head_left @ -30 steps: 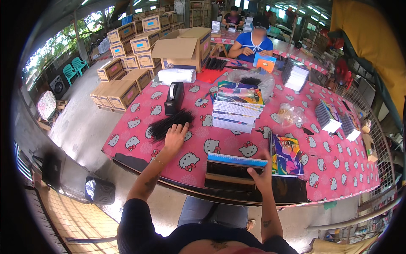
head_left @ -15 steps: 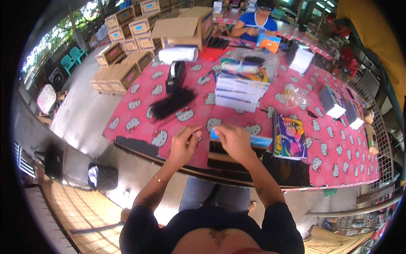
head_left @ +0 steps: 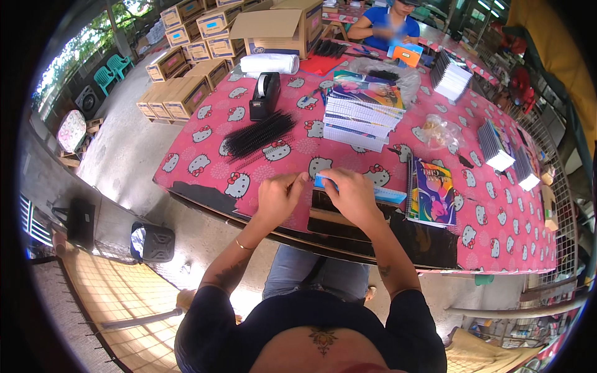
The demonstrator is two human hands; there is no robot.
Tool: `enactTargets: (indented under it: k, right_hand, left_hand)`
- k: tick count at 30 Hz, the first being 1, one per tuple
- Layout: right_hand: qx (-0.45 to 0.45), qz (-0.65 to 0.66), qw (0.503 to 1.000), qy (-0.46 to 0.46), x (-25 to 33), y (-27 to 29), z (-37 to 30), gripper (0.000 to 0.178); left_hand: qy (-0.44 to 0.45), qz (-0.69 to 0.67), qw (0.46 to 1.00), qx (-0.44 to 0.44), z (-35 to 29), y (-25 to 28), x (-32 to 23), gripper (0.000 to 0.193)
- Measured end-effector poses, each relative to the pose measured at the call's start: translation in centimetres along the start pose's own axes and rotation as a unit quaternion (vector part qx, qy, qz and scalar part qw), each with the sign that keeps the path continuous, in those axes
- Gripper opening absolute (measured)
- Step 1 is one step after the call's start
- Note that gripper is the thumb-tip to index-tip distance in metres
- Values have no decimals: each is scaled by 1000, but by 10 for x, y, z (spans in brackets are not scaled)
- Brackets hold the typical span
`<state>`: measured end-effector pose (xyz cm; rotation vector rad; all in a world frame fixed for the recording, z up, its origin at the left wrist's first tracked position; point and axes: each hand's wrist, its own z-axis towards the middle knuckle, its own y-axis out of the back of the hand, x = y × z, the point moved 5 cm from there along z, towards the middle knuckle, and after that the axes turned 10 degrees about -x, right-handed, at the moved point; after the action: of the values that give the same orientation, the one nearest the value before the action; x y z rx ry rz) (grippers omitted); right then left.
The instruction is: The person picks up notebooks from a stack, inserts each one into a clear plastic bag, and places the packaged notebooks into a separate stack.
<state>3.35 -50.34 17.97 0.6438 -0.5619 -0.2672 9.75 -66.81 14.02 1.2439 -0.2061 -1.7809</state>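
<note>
Right hand [head_left: 351, 193] bent over flat blue-edged paper pad [head_left: 390, 195], pink-covered table's [head_left: 510, 261] near side. Left hand [head_left: 280, 196] curled beside. Can't tell either grip's hold. Uneven push could skew pad.

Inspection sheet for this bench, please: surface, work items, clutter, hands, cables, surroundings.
Surface: pink patterned table cover, black patches along the near edge.
Work items: blue item at the dark block; black coils in a loose pile; notebook stack.
Clutter: clear plastic bag, tape dispenser.
Hands: right hand over the blue item's left end; left hand beside it, fingers curled; grips unclear.
Cables: nothing seen.
Surroundings: stacked cartons left; co-worker across the table.
</note>
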Motion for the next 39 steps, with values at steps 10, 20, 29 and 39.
enactTargets:
  k: [10,20,29,39]
  right_hand:
    - [45,-20,999,-22,-17,20,-9,16]
    - [39,-33,998,-23,-18,18,-7,18]
    - [70,-71,995,-20,-30,47,-29,29]
    - [79,-63,994,-31,-32,50,-30,29]
  left_hand:
    - [-186,-79,970,133,35,7,-26,31]
    - [-312,258,914,-24,-50,-52,-25,84]
    - [-316,274,908,10,-28,-45,-40,86]
    - [-367,304,879,-8,7,-44,-55,83]
